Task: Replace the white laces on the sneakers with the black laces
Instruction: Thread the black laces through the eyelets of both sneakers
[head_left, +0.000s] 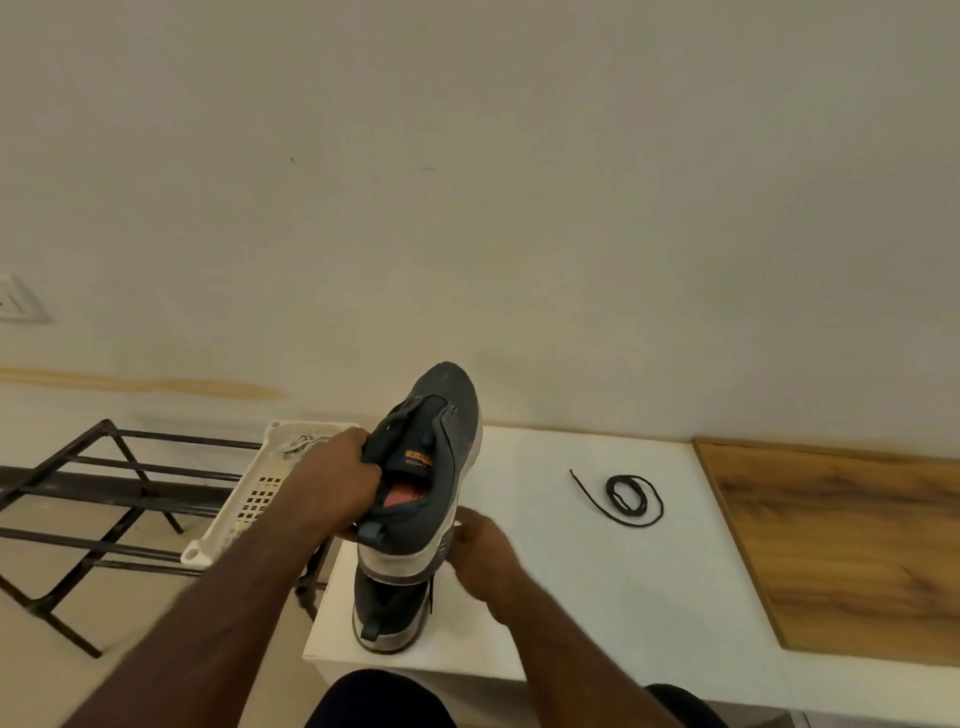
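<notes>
Gaping grey sneaker (441, 467), laceless

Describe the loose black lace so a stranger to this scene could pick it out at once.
Start at the white table against the wall, bounded on its right by a wooden board. Between that board and the grey sneaker raised in the left hand lies the black lace. It is a thin dark cord coiled into a small loop with one end trailing left, touching nothing else.

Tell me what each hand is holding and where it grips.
The left hand grips the raised grey sneaker at its collar, beside the heel. The right hand touches its sole edge; whether it grips anything cannot be told.
</notes>
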